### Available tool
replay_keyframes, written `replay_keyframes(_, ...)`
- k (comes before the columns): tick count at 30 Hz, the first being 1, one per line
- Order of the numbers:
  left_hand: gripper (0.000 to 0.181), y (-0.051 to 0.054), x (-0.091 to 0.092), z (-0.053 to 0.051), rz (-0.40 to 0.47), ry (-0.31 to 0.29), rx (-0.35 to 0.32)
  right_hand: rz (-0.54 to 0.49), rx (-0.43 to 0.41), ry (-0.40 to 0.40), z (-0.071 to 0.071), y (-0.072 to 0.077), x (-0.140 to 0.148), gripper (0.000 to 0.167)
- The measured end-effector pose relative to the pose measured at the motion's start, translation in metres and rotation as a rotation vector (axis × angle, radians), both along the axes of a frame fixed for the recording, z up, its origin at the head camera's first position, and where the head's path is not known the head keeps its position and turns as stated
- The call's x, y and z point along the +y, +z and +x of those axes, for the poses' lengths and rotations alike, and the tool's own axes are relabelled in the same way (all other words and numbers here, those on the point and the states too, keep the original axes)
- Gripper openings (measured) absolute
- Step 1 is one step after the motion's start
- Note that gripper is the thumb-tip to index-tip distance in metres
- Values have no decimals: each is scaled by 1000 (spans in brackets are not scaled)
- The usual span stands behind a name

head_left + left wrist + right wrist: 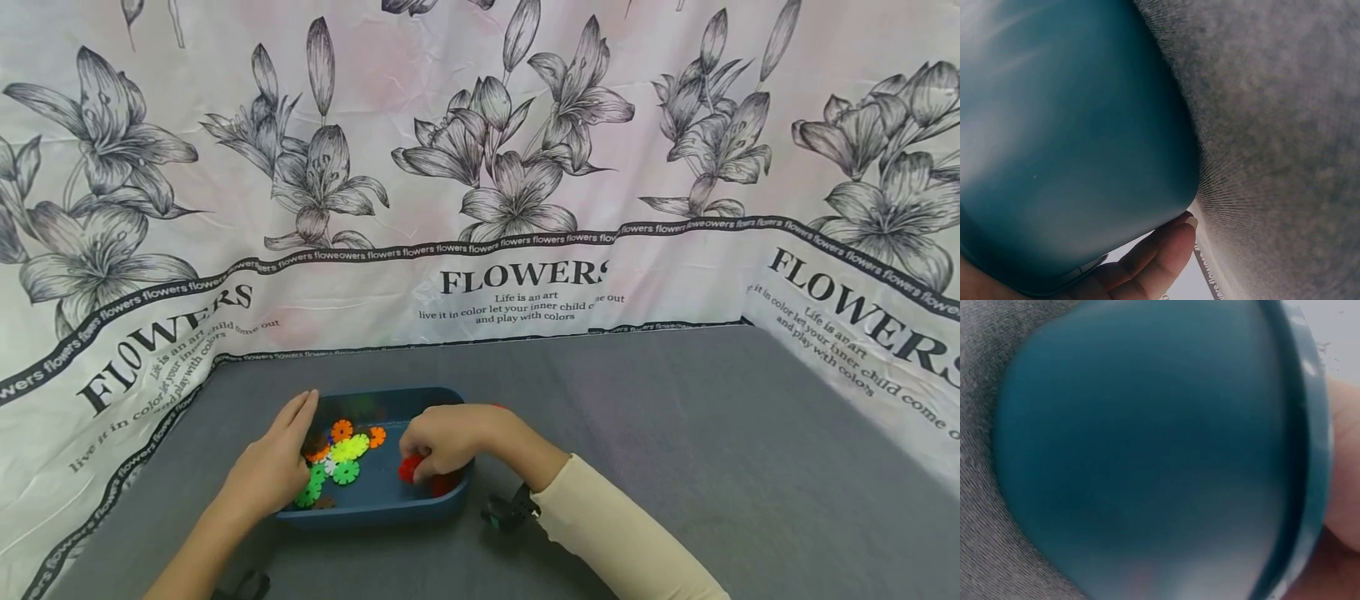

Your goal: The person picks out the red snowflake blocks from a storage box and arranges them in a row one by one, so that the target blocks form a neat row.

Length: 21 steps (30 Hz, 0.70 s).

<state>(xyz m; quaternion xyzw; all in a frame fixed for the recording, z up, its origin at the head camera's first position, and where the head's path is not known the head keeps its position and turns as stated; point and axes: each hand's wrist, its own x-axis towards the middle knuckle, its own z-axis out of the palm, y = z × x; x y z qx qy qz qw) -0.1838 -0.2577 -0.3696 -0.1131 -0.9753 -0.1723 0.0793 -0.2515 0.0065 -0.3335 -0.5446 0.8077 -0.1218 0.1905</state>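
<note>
A blue tray (pixel 375 518) holds flower-shaped plastic discs, among them yellow (pixel 350 448), green (pixel 346 472) and orange (pixel 342 429) ones on its left side. At the tray's left end, my left hand (pixel 270 471) rests against the rim with its fingers straight; the left wrist view shows fingers (pixel 1169 253) touching the outer wall (pixel 1085 156). Inside the right end, my right hand (pixel 446 437) pinches a red disc (pixel 409 468) between thumb and fingers. More red pieces (pixel 444 483) lie below that hand. The wall (pixel 1147 437) hides its fingertips in the right wrist view.
The tray stands on a grey cloth surface (pixel 637 433). A flower-printed curtain (pixel 517 292) borders the surface at the back and sides. Something small and red (pixel 499 406) shows just behind my right wrist, partly hidden.
</note>
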Motion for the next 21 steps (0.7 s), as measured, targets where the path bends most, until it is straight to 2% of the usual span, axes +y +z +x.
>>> replay_keyframes(6,81,0,0,1,0,-6,13,-3,1,-55,-1,5,4,14)
replay_keyframes(15,81,-1,-1,0,1,-3,1,-20,-95,-61,-6,11,10,22)
replay_keyframes(21,82,-1,-1,-1,-1,3,-22,-76,-35,-7,-10,13,14,14)
